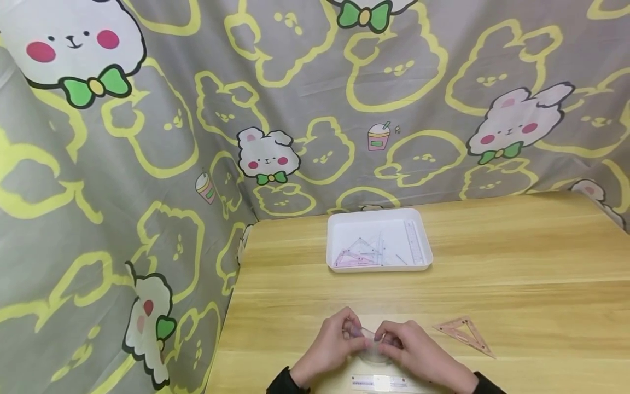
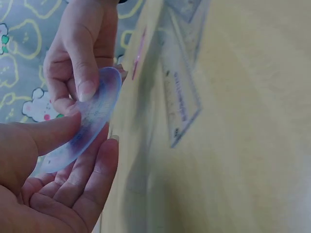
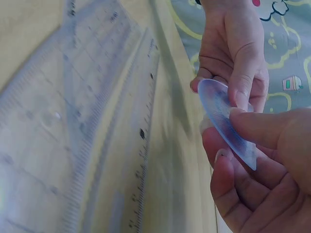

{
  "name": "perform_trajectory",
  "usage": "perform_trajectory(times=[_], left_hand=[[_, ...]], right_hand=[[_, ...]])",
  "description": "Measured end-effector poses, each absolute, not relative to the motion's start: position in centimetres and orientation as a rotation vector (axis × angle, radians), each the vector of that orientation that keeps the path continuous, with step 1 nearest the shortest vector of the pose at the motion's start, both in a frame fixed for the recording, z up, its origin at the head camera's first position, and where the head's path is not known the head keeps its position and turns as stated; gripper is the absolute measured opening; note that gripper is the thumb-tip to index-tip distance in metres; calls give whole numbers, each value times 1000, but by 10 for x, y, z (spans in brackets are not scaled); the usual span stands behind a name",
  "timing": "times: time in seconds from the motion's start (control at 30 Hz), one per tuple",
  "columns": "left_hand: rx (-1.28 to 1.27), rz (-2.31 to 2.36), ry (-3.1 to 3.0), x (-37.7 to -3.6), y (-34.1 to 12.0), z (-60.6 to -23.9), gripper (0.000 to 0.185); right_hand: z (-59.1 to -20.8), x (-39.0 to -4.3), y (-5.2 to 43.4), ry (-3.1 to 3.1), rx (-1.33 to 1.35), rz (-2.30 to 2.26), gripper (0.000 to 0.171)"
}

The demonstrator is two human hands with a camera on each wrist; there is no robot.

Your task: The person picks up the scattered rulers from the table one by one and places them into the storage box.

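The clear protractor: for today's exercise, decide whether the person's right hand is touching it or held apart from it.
Touching. The right wrist view shows the right hand pinching the protractor, thumb on top, fingers beneath. The left hand pinches its other end.

From my seat the head view is evenly and softly lit, with only faint shadows under the white tray [image 1: 379, 265] and a small white glare patch on the ruler [image 1: 379, 383] at the bottom edge. The backdrop curtain [image 1: 147, 164] bows at the left side, a wide-lens distortion. Both wrist views are bright but soft: I see the hands fairly sharp, while the tabletop [image 2: 252, 145] and the rulers lying on it [image 3: 87, 121] smear into blur.
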State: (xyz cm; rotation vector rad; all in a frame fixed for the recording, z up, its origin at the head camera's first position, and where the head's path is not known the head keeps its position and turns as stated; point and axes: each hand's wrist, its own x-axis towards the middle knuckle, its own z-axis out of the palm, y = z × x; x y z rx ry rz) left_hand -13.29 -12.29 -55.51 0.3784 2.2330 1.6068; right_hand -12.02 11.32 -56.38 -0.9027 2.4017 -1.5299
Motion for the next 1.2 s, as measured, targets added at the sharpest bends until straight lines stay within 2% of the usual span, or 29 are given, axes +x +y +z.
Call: perform_trajectory(times=[0.2, 0.5, 0.83, 1.0, 1.2], left_hand=[[315, 1786, 2098, -148, -114, -550, 22], [408, 1814, 2150, -177, -99, -539, 17], [425, 1931, 2130, -221, -76, -531, 19], [453, 1909, 2145, -245, -65, -533, 14], [445, 1913, 2116, -274, -49, -526, 12]], right_hand=[[-559, -130, 121, 2461, -780, -1535, 7], [-551, -148, 132, 2737, -784, -1415, 9], [-535, -176, 146, 2884, -752, -1375, 23], [-536, -190, 152, 2940, -682, -1377, 32], [-528, -210, 164, 3057, -665, -1264, 31]])
